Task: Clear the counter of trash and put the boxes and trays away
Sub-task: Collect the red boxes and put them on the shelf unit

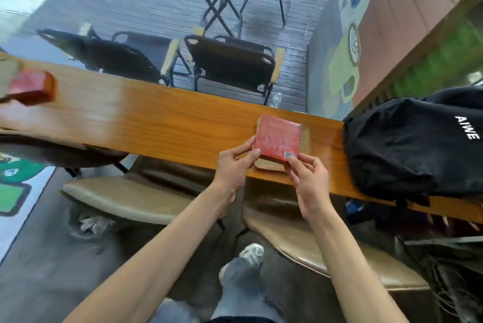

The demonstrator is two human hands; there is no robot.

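Red box (277,137), pinched at its near corners by the left hand (236,163) and right hand (308,176), sits on a brown tray (305,140) just left of the black backpack (407,145), while another red box (32,87) far left of the backpack waits on the bench (156,119), so clearing looks unfinished.

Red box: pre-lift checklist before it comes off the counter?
1. Left hand on red box near-left corner: ok.
2. Right hand on near-right corner by the barcode: ok.
3. Box resting on brown tray; stuck or free: cannot tell.
4. Clearance from black backpack: ok, a gap shows.
5. Second red box at far left uncleared: not ok.
6. Box contents: cannot tell.
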